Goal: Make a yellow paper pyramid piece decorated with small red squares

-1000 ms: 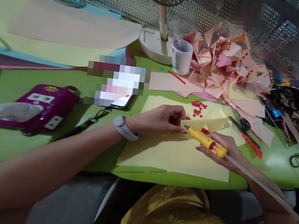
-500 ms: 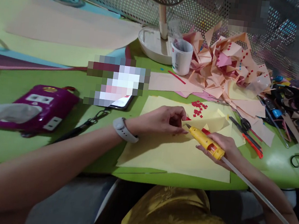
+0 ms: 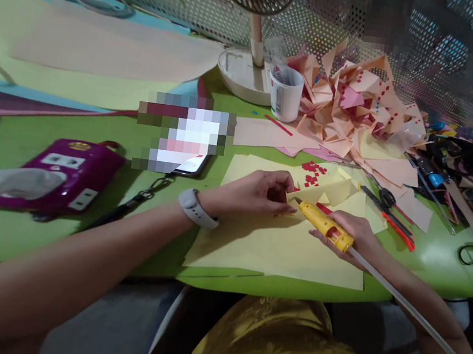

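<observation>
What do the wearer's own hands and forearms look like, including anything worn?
The left hand has a pale wristband with a perforated strap at the wrist. The right hand shows no band. No sleeves cover either forearm.

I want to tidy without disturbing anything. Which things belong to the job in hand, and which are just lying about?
In the job: yellow glue gun, right hand; folded yellow paper, left hand; yellow sheets beneath; probably the red squares.

Seemingly lying about: phone, white cup, scissors, peach scraps.
</observation>
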`<state>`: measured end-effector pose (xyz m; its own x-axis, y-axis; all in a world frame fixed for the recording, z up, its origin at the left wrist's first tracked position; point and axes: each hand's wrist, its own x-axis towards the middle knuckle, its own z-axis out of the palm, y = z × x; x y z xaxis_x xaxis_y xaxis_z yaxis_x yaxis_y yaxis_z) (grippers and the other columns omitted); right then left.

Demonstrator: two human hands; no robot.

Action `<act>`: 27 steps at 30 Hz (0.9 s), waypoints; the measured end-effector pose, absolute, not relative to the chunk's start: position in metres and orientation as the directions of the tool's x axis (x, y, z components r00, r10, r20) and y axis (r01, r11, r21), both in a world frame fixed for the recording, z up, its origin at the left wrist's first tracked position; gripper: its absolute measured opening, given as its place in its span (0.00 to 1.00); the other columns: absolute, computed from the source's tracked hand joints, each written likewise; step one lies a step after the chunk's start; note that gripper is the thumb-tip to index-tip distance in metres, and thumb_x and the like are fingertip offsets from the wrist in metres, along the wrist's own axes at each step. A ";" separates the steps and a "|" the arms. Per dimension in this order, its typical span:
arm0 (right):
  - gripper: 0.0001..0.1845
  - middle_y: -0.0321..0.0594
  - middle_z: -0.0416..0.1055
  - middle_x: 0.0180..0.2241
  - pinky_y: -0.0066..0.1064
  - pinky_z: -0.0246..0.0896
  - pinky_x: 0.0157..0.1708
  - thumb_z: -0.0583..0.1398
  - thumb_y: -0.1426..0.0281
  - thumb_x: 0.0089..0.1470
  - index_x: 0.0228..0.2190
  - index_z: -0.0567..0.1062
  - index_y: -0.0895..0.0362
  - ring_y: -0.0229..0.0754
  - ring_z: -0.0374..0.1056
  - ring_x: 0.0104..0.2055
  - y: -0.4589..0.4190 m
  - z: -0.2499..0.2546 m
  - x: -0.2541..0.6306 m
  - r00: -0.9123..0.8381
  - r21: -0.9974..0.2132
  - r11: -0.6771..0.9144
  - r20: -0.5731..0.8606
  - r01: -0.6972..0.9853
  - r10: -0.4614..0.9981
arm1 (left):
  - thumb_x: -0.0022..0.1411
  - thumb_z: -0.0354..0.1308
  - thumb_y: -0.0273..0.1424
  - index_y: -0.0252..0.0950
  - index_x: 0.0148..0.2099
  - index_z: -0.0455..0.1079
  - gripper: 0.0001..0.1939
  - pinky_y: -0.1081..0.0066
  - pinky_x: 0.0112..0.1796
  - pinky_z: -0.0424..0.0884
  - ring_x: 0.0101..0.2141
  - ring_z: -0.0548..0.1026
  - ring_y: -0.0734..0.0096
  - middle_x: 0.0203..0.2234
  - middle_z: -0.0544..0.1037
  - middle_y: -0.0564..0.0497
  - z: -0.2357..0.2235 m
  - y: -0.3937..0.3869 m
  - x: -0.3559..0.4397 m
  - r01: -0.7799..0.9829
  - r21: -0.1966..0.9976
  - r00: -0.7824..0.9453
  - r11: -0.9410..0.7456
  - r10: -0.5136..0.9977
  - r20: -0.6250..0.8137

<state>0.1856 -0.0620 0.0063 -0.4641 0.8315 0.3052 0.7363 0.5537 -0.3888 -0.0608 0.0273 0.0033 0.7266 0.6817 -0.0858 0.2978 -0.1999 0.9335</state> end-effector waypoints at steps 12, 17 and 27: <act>0.18 0.39 0.75 0.29 0.25 0.60 0.27 0.61 0.54 0.59 0.35 0.73 0.58 0.35 0.69 0.27 -0.062 0.013 0.182 -0.474 -0.414 0.573 0.324 0.707 0.819 | 0.56 0.63 0.42 0.39 0.35 0.60 0.17 0.72 0.24 0.65 0.22 0.73 0.71 0.20 0.76 0.55 0.001 0.028 -0.061 0.283 0.938 0.732 -0.202 0.677 -0.075; 0.19 0.39 0.74 0.28 0.25 0.59 0.26 0.60 0.53 0.59 0.35 0.73 0.58 0.35 0.68 0.25 -0.062 0.011 0.182 -0.463 -0.402 0.558 0.314 0.726 0.829 | 0.56 0.63 0.42 0.39 0.35 0.60 0.16 0.73 0.23 0.62 0.22 0.71 0.72 0.19 0.74 0.56 0.000 0.028 -0.061 0.295 0.930 0.729 -0.217 0.681 -0.072; 0.21 0.38 0.74 0.28 0.25 0.60 0.27 0.60 0.52 0.59 0.39 0.74 0.58 0.36 0.69 0.27 -0.063 0.009 0.181 -0.450 -0.417 0.536 0.293 0.734 0.844 | 0.55 0.64 0.42 0.39 0.34 0.62 0.16 0.73 0.22 0.61 0.22 0.70 0.72 0.19 0.72 0.56 -0.001 0.028 -0.060 0.274 0.939 0.711 -0.207 0.701 -0.053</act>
<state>0.1807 -0.0629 0.0093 -0.4497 0.8436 0.2934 0.7338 0.5362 -0.4171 -0.0604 0.0275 -0.0012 0.7109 0.7013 -0.0528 0.2739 -0.2069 0.9392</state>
